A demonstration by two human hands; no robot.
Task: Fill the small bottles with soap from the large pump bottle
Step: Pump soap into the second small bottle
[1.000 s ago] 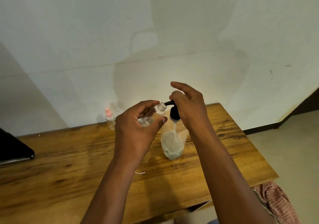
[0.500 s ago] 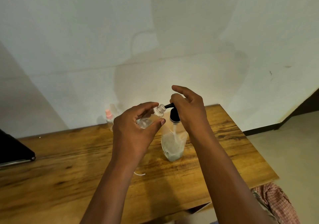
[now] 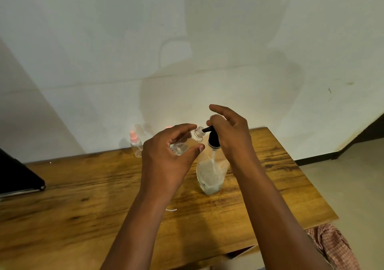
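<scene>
Pump bottle (image 3: 209, 174) stands upright on the tabletop (image 3: 83, 197), toward its back right quarter, clear-walled with pale soap in its lower part and a black pump head (image 3: 214, 139) on top. The right hand (image 3: 230, 136) rests over the pump head with its fingers (image 3: 220, 110) loosely curved, the forefinger raised above the rest; whether the palm presses the head down is hidden. The black spout points left and meets the open neck of a small bottle (image 3: 187, 143), which is tilted, mouth up and to the right, above the tabletop. The left hand (image 3: 166, 161) pinches this small bottle between its thumb below and curled fingers above.

Near the tabletop's back edge, by the wall (image 3: 187, 41), stands a spray bottle (image 3: 134, 143) with a pink top, with another clear small container just beside it; a second pink top shows behind the left hand. A short white strip (image 3: 171, 209) lies on the wood near the left forearm. A dark flat object (image 3: 18, 176) overhangs the left edge. The wood in front of and left of the hands lies bare, and the pump bottle stands well in from the right edge. Checked cloth (image 3: 332, 247) shows below the front right corner.
</scene>
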